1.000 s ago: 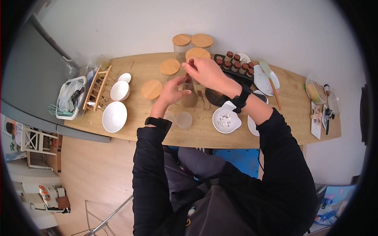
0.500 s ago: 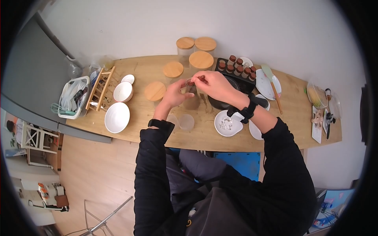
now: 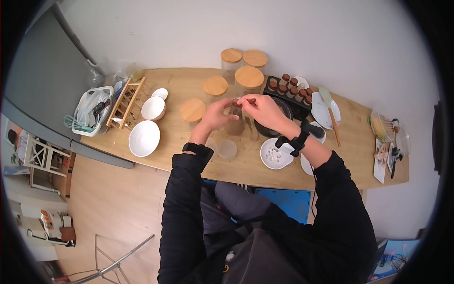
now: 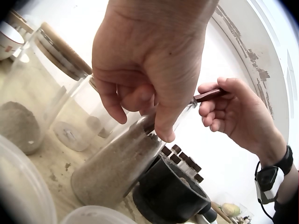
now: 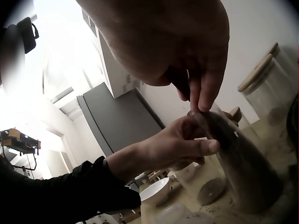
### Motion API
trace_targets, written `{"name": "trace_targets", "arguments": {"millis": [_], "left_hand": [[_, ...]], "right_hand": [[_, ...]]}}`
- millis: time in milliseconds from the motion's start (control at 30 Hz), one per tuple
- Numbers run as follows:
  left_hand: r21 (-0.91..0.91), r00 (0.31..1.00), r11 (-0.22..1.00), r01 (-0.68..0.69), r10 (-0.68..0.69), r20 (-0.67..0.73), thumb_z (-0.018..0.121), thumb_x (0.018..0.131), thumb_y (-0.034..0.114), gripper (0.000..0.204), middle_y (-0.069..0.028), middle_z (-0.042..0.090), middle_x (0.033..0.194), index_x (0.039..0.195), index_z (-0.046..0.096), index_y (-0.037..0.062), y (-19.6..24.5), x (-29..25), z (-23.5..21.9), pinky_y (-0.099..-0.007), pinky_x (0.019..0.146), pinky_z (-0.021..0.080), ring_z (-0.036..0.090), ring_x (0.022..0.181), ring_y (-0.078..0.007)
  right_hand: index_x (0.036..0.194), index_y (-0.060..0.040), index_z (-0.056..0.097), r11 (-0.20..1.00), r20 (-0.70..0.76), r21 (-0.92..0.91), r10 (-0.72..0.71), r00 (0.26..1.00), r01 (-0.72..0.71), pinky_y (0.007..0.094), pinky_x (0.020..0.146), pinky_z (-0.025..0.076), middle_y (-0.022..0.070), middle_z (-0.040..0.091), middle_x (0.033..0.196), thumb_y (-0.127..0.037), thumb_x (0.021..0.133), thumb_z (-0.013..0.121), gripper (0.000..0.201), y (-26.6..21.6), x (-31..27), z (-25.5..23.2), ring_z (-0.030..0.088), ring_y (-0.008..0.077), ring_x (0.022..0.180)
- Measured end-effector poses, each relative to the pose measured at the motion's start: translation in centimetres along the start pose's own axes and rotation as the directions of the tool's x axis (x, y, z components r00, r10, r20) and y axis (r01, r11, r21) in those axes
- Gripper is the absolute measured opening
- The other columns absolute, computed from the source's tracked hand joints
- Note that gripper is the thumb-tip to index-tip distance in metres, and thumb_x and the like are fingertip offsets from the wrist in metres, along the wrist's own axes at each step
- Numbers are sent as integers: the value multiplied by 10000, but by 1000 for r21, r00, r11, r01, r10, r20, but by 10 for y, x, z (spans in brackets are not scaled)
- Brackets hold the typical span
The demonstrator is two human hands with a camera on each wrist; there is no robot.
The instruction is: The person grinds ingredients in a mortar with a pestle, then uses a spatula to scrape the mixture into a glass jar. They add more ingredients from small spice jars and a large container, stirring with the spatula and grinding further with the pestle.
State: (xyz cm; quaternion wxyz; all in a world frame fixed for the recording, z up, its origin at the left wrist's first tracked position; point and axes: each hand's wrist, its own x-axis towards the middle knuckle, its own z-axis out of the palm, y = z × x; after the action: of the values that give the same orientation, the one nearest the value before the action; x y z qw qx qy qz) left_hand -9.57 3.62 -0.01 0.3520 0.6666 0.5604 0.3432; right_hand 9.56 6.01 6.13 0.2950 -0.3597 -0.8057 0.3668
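A tall bottle (image 3: 234, 127), narrowing towards its mouth and holding grey-brown powder, stands on the table before me. The left hand (image 3: 216, 116) grips its neck, thumb on the near side and fingers round the far side. At the mouth, the right hand (image 3: 266, 112) pinches a slim dark reddish-brown handle (image 4: 211, 95), which slants out to the right. Its lower end is at the bottle's rim, and what it carries inside is hidden. A black mortar-like bowl (image 4: 166, 196) stands just right of the bottle.
Jars with wooden lids (image 3: 249, 76) stand behind and left of the bottle. Clear cups (image 3: 227, 149) and a white bowl with flakes (image 3: 269, 164) are nearer me. Brown-capped spice bottles (image 3: 293, 91) fill a black rack. White bowls (image 3: 144, 138) sit left; a spatula (image 3: 335, 124) lies right.
The handle has tipped from nearly upright to a slant at the mouth, the right hand coming lower. The left hand keeps its grip on the neck. The head view has shifted slightly.
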Motion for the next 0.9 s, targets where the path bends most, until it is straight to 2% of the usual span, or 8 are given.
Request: {"name": "trace_targets", "arguments": {"millis": [200, 367, 500, 567, 667, 800, 833, 900], "left_hand": [[23, 1000, 1000, 21, -20, -17, 785, 702, 159, 534, -142, 609, 1193, 1185, 573, 72, 6, -3, -1, -369, 923, 452, 544, 1172, -263], [46, 1000, 999, 16, -16, -1, 782, 724, 149, 510, -113, 605, 1208, 1183, 570, 80, -3, 2, 1, -362, 892, 447, 526, 1197, -248], [51, 1000, 998, -22, 23, -14, 785, 693, 174, 535, -158, 615, 1177, 1173, 577, 65, -2, 2, 2, -378, 929, 456, 555, 1153, -286], [57, 1000, 998, -21, 23, -20, 783, 695, 174, 530, -159, 615, 1177, 1171, 577, 65, -2, 1, 1, -378, 930, 455, 554, 1154, -287], [42, 1000, 999, 11, -10, -29, 770, 731, 134, 444, -70, 630, 1142, 1132, 589, 74, 2, -2, 2, -359, 884, 448, 535, 1186, -229], [31, 999, 999, -33, 33, -7, 774, 727, 153, 446, -62, 634, 1112, 1130, 598, 80, -14, 6, 5, -351, 848, 452, 572, 1036, -219], [46, 1000, 999, -8, 9, -7, 775, 725, 155, 448, -56, 635, 1097, 1130, 600, 81, -8, 4, 3, -346, 829, 454, 572, 979, -209], [67, 1000, 998, 19, -18, -18, 777, 720, 160, 454, -44, 637, 1061, 1133, 603, 86, 0, -1, 3, -337, 789, 454, 557, 883, -190]], "right_hand": [[941, -15, 676, 991, 17, -133, 32, 999, -29, 325, 607, 485, 134, 669, 750, -258, 895, 526, 290, -16, 5, -7, 644, 230, 660], [775, 4, 647, 989, -8, -137, 64, 998, -64, 343, 591, 479, 98, 636, 634, -275, 880, 494, 335, -35, 24, -18, 626, 252, 596], [746, 11, 633, 980, 107, -192, 76, 991, -54, 353, 598, 486, 112, 643, 639, -268, 873, 484, 340, -18, 33, -1, 628, 254, 597], [733, 13, 626, 979, 62, -194, 78, 995, -65, 355, 599, 485, 116, 640, 631, -268, 872, 482, 345, -23, 36, -6, 627, 256, 594], [719, 17, 617, 984, 19, -167, 69, 997, -65, 357, 598, 484, 116, 634, 617, -269, 872, 478, 353, -33, 35, -11, 625, 256, 590], [718, 23, 615, 977, 70, -214, 28, 997, -12, 352, 597, 485, 115, 633, 611, -269, 872, 474, 359, -15, 35, 6, 626, 252, 587], [792, -7, 659, 976, 123, -214, 65, 990, -38, 302, 557, 462, 63, 612, 595, -286, 890, 464, 354, -18, 35, 0, 585, 155, 542], [786, -3, 657, 975, 65, -212, 80, 995, -64, 306, 552, 461, 64, 607, 585, -293, 898, 461, 367, -28, 38, -10, 583, 159, 535]]}}
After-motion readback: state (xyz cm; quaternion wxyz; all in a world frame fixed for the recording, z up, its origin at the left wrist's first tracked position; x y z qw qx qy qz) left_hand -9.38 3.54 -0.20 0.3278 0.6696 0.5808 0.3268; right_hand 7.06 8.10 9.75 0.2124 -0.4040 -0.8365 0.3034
